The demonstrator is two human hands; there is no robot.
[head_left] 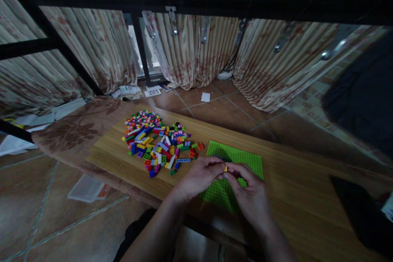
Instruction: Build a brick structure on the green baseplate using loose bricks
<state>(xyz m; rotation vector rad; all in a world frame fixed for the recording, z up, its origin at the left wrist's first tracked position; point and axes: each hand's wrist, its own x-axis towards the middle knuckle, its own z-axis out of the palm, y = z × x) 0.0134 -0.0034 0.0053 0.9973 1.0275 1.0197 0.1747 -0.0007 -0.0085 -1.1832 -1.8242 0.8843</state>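
Both hands meet over a green studded baseplate [251, 161] lying on the wooden table. Between the fingertips shows a small yellow toy brick [226, 169], mostly hidden. My left hand [204, 174] pinches it from the left, fingers closed. From the other side, my right hand [247, 180] has its thumb and fingers closed on the same brick. A dark piece [223, 158] shows just behind the fingers; I cannot tell whether it is held or lies on the plate. To the left of my left hand spreads a large heap of mixed coloured bricks [162, 145].
The wooden table [294, 184] runs from left to right, with a brown patterned cloth [76, 131] at its left end. A dark flat object [356, 208] lies at the right. On the floor are a clear plastic box [84, 188] and a white paper [205, 97]. Curtains hang behind.
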